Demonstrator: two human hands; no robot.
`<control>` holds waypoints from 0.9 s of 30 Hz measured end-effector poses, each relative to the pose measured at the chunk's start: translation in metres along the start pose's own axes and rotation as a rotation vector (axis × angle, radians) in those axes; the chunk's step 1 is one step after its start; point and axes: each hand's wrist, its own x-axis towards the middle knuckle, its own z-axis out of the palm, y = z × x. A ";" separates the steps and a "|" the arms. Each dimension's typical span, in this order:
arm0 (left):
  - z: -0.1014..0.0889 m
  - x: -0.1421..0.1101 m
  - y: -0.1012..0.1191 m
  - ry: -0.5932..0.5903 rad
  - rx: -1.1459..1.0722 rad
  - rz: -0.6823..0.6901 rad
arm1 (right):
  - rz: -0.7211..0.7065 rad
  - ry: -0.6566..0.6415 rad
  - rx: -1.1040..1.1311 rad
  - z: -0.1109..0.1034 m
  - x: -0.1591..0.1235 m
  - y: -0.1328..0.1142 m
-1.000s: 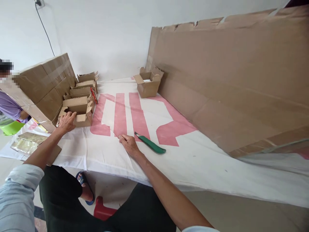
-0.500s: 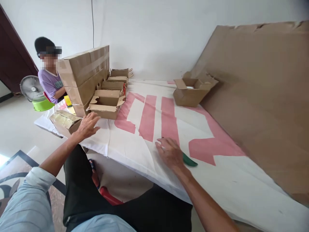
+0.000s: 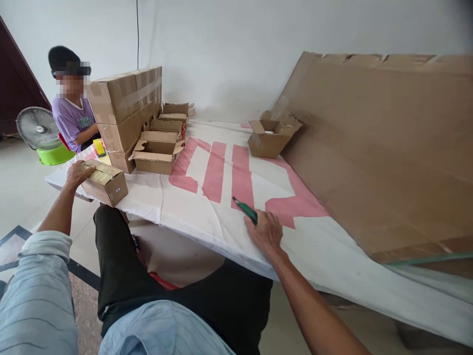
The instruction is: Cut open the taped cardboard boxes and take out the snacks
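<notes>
My left hand (image 3: 78,173) is on the left end of a closed, taped cardboard box (image 3: 111,187), with its fingers over the top edge. This box lies near the table's front left edge, a small label on its end. In my right hand (image 3: 266,229) is a green-handled knife (image 3: 245,209), its dark tip pointing up and left, just over the table's cloth (image 3: 207,231). The fingers are wrapped round the handle. Right of the taped box stands an open cardboard box (image 3: 153,160) with its flaps up.
Stacked sealed cartons (image 3: 121,106) stand at the back left, with several open boxes beside them. A yellow tape dispenser (image 3: 99,147) lies near the stack. Another open box (image 3: 271,140) is before a large leaning cardboard sheet (image 3: 388,148). A person (image 3: 76,118) sits behind the cartons, near a fan (image 3: 39,129).
My left hand has moved left, from above the near end of the taped box to its far end. My right hand has picked up the green-handled knife from the cloth.
</notes>
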 end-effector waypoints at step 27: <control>0.141 -0.120 0.109 -0.109 -0.618 0.156 | 0.023 0.018 0.091 -0.011 0.000 -0.004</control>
